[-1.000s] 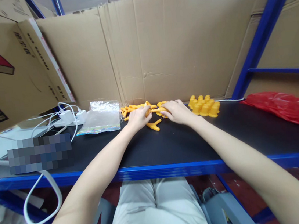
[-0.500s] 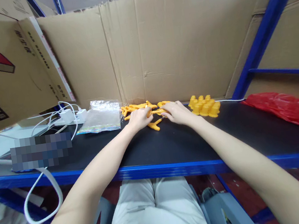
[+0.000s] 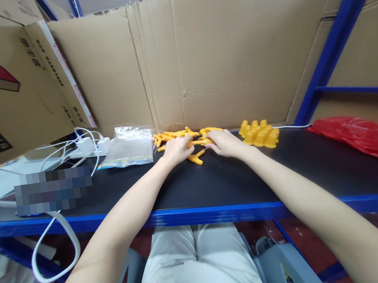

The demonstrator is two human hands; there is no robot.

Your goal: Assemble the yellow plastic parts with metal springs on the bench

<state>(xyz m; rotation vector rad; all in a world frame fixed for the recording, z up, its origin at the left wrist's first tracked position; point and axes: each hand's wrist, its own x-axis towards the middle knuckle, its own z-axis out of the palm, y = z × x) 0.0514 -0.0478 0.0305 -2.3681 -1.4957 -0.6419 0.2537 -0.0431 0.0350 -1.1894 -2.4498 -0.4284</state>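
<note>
My left hand is closed, fingers pinching a yellow plastic piece that spans the gap to my other hand. On the far side of that gap my right hand has its fingers closed on the same piece; the fingertips are partly hidden. Just below the hands lies a yellow forked piece with a small metal chain. Behind my left hand is a pile of similar yellow forked pieces, some with chains. More yellow pieces lie behind my right hand.
Yellow cup-shaped pieces stand grouped at right, near a red plastic bag. A clear plastic bag lies left of the pile. White chargers and cables are further left. A cardboard sheet stands behind the black tabletop.
Both hands stay in nearly the same place, with only slight finger movement around the yellow piece. The whole view has shifted very slightly.
</note>
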